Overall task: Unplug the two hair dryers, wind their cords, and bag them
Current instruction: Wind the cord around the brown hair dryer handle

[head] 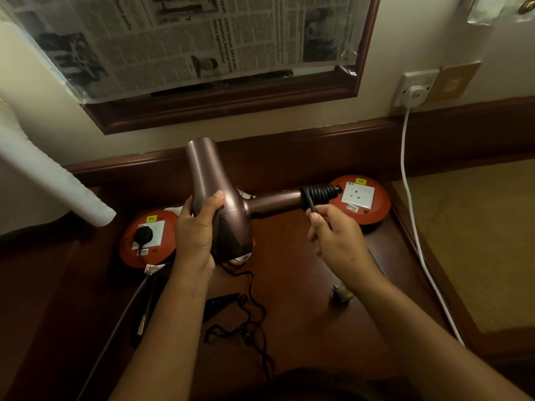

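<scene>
My left hand (pixel 194 233) grips the barrel of a bronze-pink hair dryer (pixel 211 183), held above the dark wooden table (pixel 312 299) with its nozzle pointing away and its handle out to the right. A black cord (pixel 317 193) is coiled in several turns round the end of the handle. My right hand (pixel 333 235) pinches the cord just below those coils. On the left orange socket reel (pixel 130 250) a black plug (pixel 144 235) sits in the socket. The right orange reel (pixel 373 198) has an empty socket. A loose black cord (pixel 252 316) lies on the table.
A white plug (pixel 414 94) and white cable (pixel 417 235) run from the wall socket down the right side. A small greenish object (pixel 341 293) lies on the table. A newspaper-covered mirror (pixel 202 41) hangs above, and a white lampshade (pixel 43 169) stands at left.
</scene>
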A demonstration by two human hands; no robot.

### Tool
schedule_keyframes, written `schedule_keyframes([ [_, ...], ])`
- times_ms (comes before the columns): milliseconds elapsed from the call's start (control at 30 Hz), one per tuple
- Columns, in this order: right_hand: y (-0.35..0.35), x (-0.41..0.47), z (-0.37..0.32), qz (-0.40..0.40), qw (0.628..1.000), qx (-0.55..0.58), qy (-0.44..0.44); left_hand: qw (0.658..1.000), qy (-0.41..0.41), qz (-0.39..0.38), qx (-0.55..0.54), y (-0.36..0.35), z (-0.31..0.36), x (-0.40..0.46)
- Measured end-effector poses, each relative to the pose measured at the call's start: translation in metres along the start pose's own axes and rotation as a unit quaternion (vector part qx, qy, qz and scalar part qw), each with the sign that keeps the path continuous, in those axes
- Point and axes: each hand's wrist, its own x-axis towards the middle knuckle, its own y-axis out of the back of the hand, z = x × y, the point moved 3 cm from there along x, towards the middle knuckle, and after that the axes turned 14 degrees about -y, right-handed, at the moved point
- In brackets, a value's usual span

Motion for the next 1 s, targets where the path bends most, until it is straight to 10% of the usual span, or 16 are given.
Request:
schedule_keyframes([
  [733,-0.014,0.020,0.034,-0.263,0.955,0.082,-0.108,0.979,0.150,-0.057,-0.128,0.004,0.002,0.000],
  [1000,-0.001,0.047,0.042,-0.219,0.968,0.085,-0.085,0.975,0.165,-0.092,-0.119,0.008,0.001,0.002],
])
